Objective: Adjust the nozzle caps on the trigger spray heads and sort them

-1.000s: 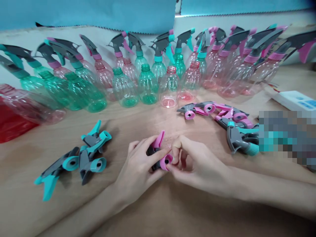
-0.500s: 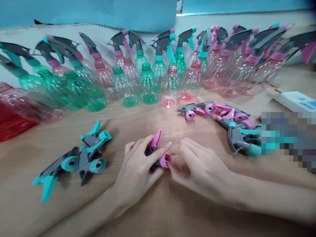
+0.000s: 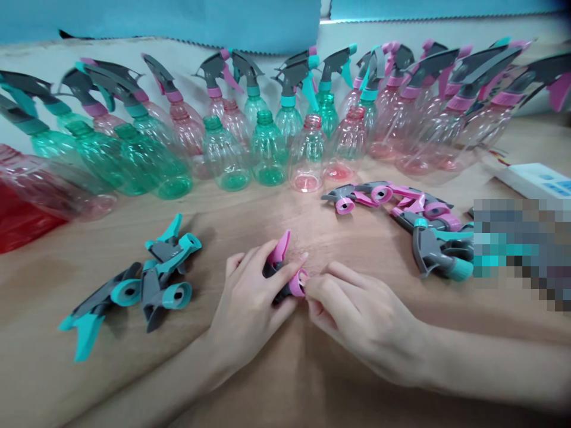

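Note:
My left hand (image 3: 250, 303) is wrapped round a grey spray head with a pink trigger (image 3: 280, 261) just above the wooden table (image 3: 285, 380). The pink trigger points up and the pink screw collar (image 3: 298, 283) faces right. My right hand (image 3: 352, 309) is closed in a pinch, its fingertips pressed against that collar. Whether anything small sits between those fingertips is hidden.
Teal and grey spray heads (image 3: 147, 285) lie to the left, pink and grey ones (image 3: 392, 199) to the right with a teal one (image 3: 439, 252). Several green and pink bottles (image 3: 267, 148), some capped, line the back. A red bag (image 3: 18, 208) is far left, a white box (image 3: 530, 178) far right.
My right hand's fingers have curled from a loose hold into a tight pinch at the collar. The left hand and the spray head have stayed almost still.

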`<state>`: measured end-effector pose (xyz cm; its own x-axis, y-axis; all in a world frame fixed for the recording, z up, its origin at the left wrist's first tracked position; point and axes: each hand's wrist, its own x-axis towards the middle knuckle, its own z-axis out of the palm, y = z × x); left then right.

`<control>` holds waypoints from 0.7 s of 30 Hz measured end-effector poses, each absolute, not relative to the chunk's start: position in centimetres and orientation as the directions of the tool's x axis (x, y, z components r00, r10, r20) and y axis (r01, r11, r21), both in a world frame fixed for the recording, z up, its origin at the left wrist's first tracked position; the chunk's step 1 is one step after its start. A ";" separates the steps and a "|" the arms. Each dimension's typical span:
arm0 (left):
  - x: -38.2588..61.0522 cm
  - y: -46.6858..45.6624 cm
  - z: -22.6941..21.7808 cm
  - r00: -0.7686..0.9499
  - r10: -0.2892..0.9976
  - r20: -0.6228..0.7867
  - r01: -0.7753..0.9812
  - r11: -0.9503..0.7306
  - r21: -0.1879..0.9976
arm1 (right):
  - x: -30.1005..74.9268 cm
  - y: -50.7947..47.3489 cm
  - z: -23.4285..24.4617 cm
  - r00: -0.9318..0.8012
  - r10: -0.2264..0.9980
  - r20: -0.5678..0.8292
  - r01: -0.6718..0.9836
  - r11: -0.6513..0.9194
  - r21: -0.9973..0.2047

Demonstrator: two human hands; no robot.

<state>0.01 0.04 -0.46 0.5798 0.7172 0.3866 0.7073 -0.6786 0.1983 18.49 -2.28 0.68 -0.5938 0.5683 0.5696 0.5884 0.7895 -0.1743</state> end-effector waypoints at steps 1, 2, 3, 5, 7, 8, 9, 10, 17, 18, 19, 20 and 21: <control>0.0 0.0 -0.5 0.577 0.721 0.383 0.709 -0.675 0.203 | 18.5 -2.2 0.7 -0.594 0.566 0.572 0.578 0.795 -0.186; 0.0 0.0 -0.5 0.574 0.726 0.379 0.710 -0.671 0.211 | 18.4 -2.2 0.8 -0.595 0.562 0.575 0.564 0.801 -0.199; 0.0 0.0 -0.5 0.569 0.731 0.375 0.711 -0.667 0.223 | 18.5 -2.1 0.9 -0.594 0.562 0.575 0.553 0.805 -0.216; -0.1 0.0 -0.6 0.557 0.740 0.377 0.705 -0.661 0.258 | 18.6 -1.9 1.3 -0.555 0.606 0.570 0.560 0.779 -0.283; -0.3 0.1 -0.7 0.540 0.749 0.384 0.693 -0.655 0.301 | 18.9 -1.5 2.1 -0.459 0.721 0.519 0.582 0.685 -0.437; -0.4 0.1 -0.7 0.534 0.754 0.382 0.686 -0.651 0.326 | 19.2 -1.2 2.7 -0.405 0.793 0.455 0.577 0.608 -0.546; -0.5 0.1 -0.7 0.531 0.760 0.375 0.677 -0.647 0.352 | 19.5 -0.9 3.3 -0.361 0.857 0.368 0.546 0.514 -0.661; -0.6 0.1 -0.7 0.531 0.764 0.366 0.666 -0.644 0.377 | 19.8 -0.5 4.0 -0.353 0.901 0.253 0.490 0.409 -0.770; -0.4 0.1 -0.3 0.537 0.770 0.345 0.600 -0.636 0.485 | 20.8 1.2 5.0 -0.552 0.834 -0.005 0.205 0.129 -0.970; -0.4 0.1 -0.3 0.530 0.774 0.346 0.598 -0.631 0.494 | 20.8 1.3 4.8 -0.561 0.828 0.000 0.220 0.149 -0.964; -0.3 0.1 -0.2 0.524 0.778 0.347 0.597 -0.626 0.502 | 20.8 1.3 4.5 -0.563 0.826 0.008 0.244 0.175 -0.954; -0.3 0.1 -0.2 0.522 0.779 0.348 0.594 -0.625 0.507 | 20.7 1.3 4.4 -0.561 0.828 0.018 0.276 0.208 -0.939; -0.3 0.1 -0.2 0.522 0.777 0.352 0.591 -0.627 0.508 | 20.6 1.3 4.2 -0.554 0.832 0.034 0.310 0.244 -0.919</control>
